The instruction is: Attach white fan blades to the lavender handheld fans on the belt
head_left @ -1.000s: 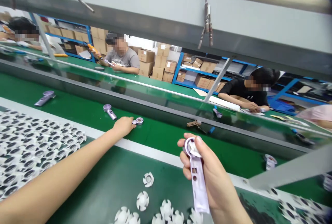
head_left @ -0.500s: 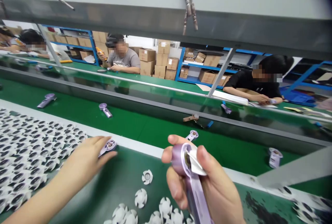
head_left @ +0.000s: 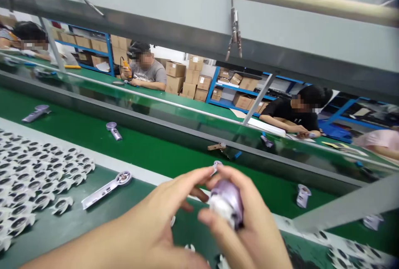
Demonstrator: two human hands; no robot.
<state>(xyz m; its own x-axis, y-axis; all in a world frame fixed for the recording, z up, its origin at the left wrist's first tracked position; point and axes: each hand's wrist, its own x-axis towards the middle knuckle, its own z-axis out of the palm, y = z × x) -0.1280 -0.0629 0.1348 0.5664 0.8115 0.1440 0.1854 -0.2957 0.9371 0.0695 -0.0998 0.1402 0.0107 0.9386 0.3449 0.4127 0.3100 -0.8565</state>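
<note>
My right hand (head_left: 249, 215) is closed around a purple handheld fan body (head_left: 232, 194), with a white fan blade wheel (head_left: 222, 211) at its round head. Motion blurs that spot. My left hand (head_left: 174, 202) is beside it, fingers apart and curved, fingertips close to the right hand's; whether they touch the fan body I cannot tell. Left of my hands, another purple fan body (head_left: 107, 189) lies on the green bench, its motor showing in the round head. White blade wheels (head_left: 40, 175) cover the bench at the left in rows. More loose wheels are partly hidden beneath my hands.
Several purple fan bodies lie on the green conveyor belt (head_left: 149, 148), one fan body (head_left: 303, 196) toward the right. A grey post (head_left: 346, 202) slants in at the right. Metal clips (head_left: 234, 32) hang from the overhead beam. Several co-workers sit across the line, one person (head_left: 148, 69) in grey.
My left hand has let go of the fan body on the bench and moved right, up beside my right hand. The right hand has turned its fan body. The view has tilted upward.
</note>
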